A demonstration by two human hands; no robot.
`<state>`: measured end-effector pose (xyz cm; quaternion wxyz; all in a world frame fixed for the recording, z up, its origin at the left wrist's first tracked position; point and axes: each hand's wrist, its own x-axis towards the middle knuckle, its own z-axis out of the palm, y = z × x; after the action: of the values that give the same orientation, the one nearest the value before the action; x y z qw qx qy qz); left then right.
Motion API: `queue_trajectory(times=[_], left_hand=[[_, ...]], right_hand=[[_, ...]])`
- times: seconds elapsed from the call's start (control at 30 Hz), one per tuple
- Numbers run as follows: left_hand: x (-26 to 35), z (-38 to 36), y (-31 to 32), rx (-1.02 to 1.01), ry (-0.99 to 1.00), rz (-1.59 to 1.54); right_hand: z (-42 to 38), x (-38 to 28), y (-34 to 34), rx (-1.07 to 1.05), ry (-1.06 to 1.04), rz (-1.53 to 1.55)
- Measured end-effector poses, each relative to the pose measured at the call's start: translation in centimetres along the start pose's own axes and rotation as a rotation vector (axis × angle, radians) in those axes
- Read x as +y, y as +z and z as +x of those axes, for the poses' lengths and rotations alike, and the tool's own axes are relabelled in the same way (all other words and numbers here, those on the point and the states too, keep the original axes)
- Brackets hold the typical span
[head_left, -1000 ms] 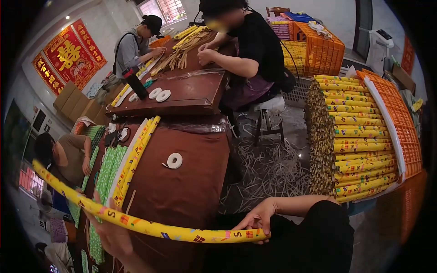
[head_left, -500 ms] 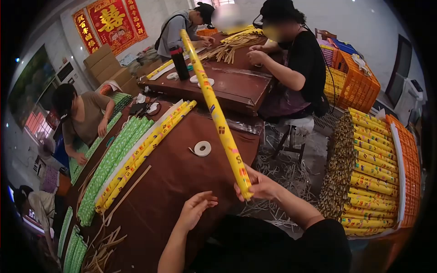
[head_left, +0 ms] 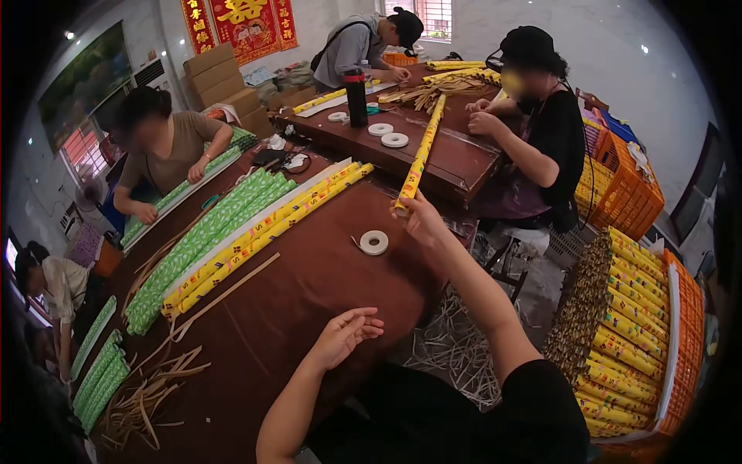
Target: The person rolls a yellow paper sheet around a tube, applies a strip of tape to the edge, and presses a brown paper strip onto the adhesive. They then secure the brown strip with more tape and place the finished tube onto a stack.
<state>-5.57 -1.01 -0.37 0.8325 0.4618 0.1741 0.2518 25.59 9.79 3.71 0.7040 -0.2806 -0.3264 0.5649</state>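
The right hand (head_left: 421,219) is stretched forward over the far edge of the brown counter (head_left: 309,309). Its grip is pinching the near end of a long yellow wrapped tube (head_left: 420,158), and the tube points away from the person, up over the next counter (head_left: 448,158), where its far end is near a pile of yellow tubes and strips. The left hand (head_left: 349,332) rests low over the near edge of the brown counter, palm turned up, with the grip spread and the fingers loosely curled; it holds nothing.

Just to the left of the right hand, a white tape roll (head_left: 374,242) lies flat on the brown counter. Further left lies a row of yellow tubes (head_left: 270,232), and beside it a row of green patterned tubes (head_left: 205,247). A thin wooden strip (head_left: 224,298) lies across the counter near these rows.

On the person's right side, a large stack of finished yellow tubes (head_left: 626,325) lies against orange crates (head_left: 680,340). Three other people sit at the counters, and a black bottle (head_left: 355,98) stands on the far one.
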Motion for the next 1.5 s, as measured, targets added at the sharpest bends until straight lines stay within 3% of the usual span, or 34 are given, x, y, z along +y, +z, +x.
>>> queue_trajectory(times=[0.2, 0.43, 0.53, 0.57, 0.6, 0.67, 0.7, 0.73, 0.83, 0.93, 1.0, 1.03, 1.07, 1.13, 1.17, 1.2, 1.27, 1.33, 1.4, 1.5], left_hand=[[0.1, 0.0, 0.4, 0.029, 0.0, -0.021], [0.2, 0.0, 0.1, 0.034, -0.048, -0.024], [0.5, -0.1, 0.1, 0.016, -0.067, -0.049], [0.5, 0.3, -0.3, -0.027, -0.1, -0.093], [0.4, 0.5, -0.9, -0.049, -0.106, -0.143], [0.5, 0.8, -1.5, -0.063, -0.081, -0.187], [0.3, 1.0, -1.4, 0.002, -0.097, -0.182], [0.4, 0.8, -1.0, 0.027, -0.095, -0.189], [-0.5, 1.1, -1.7, 0.011, -0.014, -0.289], [-0.4, 0.9, -1.5, 0.0, -0.001, -0.324], [-0.5, 1.3, -1.9, 0.005, -0.004, -0.336], [-0.6, 1.4, -1.9, -0.005, -0.017, -0.347], [-0.8, 1.7, -2.0, 0.003, -0.012, -0.354], [-1.6, 2.0, -2.0, 0.091, 0.104, -0.281], [-2.2, 1.9, -1.9, 0.189, 0.186, -0.198], [-2.0, 0.6, -0.9, 0.204, 0.189, -0.199], [-0.8, -4.8, 2.5, 0.3, 0.356, 1.057], [-1.3, -11.0, 2.5, 0.18, 0.507, 1.533], [-0.5, -17.7, 1.8, 0.133, 0.328, 1.92], [0.8, -25.8, 0.9, 0.144, 0.037, 2.027]], right_hand=[[5.1, -0.7, -1.5, 0.228, 0.191, -0.066], [9.0, -1.7, -1.9, 0.344, 0.202, -0.256], [11.8, -1.3, -4.4, 0.249, 0.147, -0.334], [11.1, -1.5, -3.0, 0.329, 0.005, -0.41], [13.1, -0.6, -6.5, 0.176, -0.102, -0.375], [15.8, -0.3, -9.3, 0.189, -0.025, -0.352], [19.2, 0.2, -14.0, 0.01, 0.079, -0.236], [19.2, -0.5, -12.8, 0.163, 0.2, -0.371], [17.5, -2.0, -9.3, 0.353, 0.202, -0.706], [18.5, -0.5, -10.1, 0.35, 0.131, -0.806], [19.9, 0.8, -11.6, 0.449, -0.335, -1.217], [16.8, 0.5, -8.5, 0.564, -0.335, -1.499], [13.9, 1.4, -5.1, 0.551, -0.33, -1.502], [9.5, 3.0, -0.4, 0.145, -0.32, -1.446], [8.2, 5.4, 0.6, -0.079, -0.414, -1.347], [5.6, 8.1, 3.0, -0.194, -0.444, -1.343], [-1.3, 11.3, 8.6, -0.495, -0.555, -1.366], [-7.1, 13.2, 13.7, -0.814, -0.623, -1.367], [-11.1, 14.7, 17.3, -1.061, -0.6, -1.316], [-15.0, 17.4, 20.5, -1.343, -0.587, -1.213]])
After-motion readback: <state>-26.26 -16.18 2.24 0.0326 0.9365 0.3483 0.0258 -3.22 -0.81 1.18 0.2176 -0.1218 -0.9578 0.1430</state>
